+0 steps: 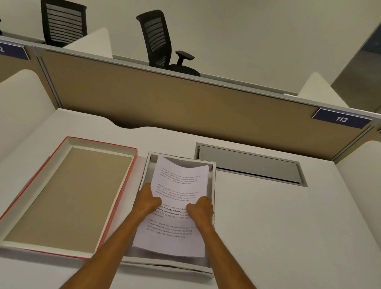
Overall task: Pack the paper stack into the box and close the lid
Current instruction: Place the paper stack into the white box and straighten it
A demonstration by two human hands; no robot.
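A white paper stack [179, 184] with printed text hangs over the open grey box [215, 186] in the middle of the desk, bowed along its length. My left hand [148, 199] grips the stack's left edge and my right hand [201, 209] grips its right edge, thumbs on top. The near end of the stack hovers just inside the box's front wall. The box lid [66, 196], red-edged with a tan inside, lies upside down on the desk, touching the box's left side.
A grey cable hatch [250, 164] is set into the white desk [292, 242] behind and right of the box. A tan partition [166, 102] closes the back; white side dividers stand at left and right. Black office chairs stand beyond the partition.
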